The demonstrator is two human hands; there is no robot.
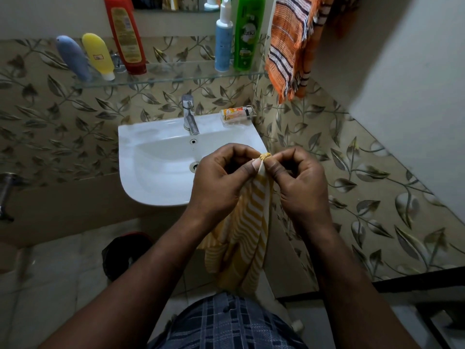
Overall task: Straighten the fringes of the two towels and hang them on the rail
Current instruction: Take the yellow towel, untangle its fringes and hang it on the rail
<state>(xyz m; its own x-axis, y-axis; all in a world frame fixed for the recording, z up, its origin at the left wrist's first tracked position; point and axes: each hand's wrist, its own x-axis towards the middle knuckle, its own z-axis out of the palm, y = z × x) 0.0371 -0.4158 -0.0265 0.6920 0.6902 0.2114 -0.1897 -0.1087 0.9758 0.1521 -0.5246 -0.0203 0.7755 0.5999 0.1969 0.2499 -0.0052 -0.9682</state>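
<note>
Pinches with the left hand point(221, 177): thumb and forefinger pressed together on the bunched top edge of the yellow striped towel point(247, 222), other fingers curled in. Lets the towel hang straight down from that pinch, between the two forearms, in front of the sink's right front corner and above a blue checked garment point(226, 323). Pinches the same bunched edge with the right hand point(299, 180), just beside the left, thumbs nearly touching, a small tuft of yellow fringe showing above them.

Faces a white sink point(130, 147) fixed to a wall of leaf-patterned tiles point(50, 117). From the left:
- a metal fitting point(5, 192) at the frame's edge;
- on the glass shelf point(163, 78) above the sink, a blue-grey tube point(73, 57), a yellow tube point(98, 55) and a red bottle point(125, 34);
- low down, a dark bin point(125, 253) on the tiled floor under the sink, left of the left forearm;
- a chrome tap point(190, 114) at the back of the basin;
- at the shelf's right end, a white-and-blue pump bottle point(224, 41) and a green bottle point(249, 34), side by side;
- a clear soap box point(237, 114) on the sink's right back corner;
- at the upper right, the orange striped towel point(289, 46), hanging just beside the shelf's end, fringe downward, its support out of frame.
</note>
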